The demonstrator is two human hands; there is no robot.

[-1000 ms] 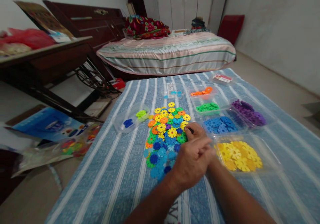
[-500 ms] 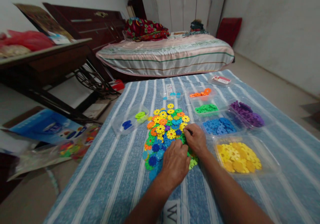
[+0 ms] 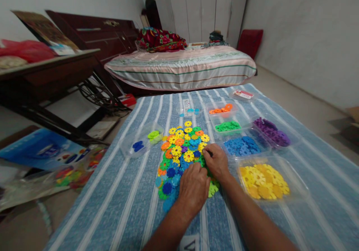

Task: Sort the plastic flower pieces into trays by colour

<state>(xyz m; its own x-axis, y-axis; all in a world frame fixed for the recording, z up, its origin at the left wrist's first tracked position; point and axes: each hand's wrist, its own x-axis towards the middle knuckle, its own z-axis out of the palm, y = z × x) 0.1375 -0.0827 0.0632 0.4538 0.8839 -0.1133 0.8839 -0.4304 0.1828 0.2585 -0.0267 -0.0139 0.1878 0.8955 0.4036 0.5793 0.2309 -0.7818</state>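
A mixed pile of flower-shaped plastic discs (image 3: 176, 151) in yellow, orange, green and blue lies on the striped cloth. My left hand (image 3: 194, 185) rests over the near right part of the pile, its fingers curled down and their tips hidden. At the pile's right edge is my right hand (image 3: 217, 162), with thumb and forefinger drawn together beside a yellow disc (image 3: 202, 146). Whatever the fingers hold is too small or covered. Light green discs (image 3: 213, 188) show below the hands. To the right stand a tub of yellow discs (image 3: 263, 182) and a tub of blue discs (image 3: 242, 145).
Further tubs hold purple discs (image 3: 270, 131), green discs (image 3: 227, 126) and orange discs (image 3: 221, 109). Left of the pile, a clear tub (image 3: 127, 146) has dark blue and light green discs. Pale blue discs (image 3: 190, 110) lie in a far container. A bed (image 3: 179, 70) stands beyond.
The view has tilted and shifted slightly, so everything sits a little lower and further left. Both hands stay at the pile in nearly the same pose.
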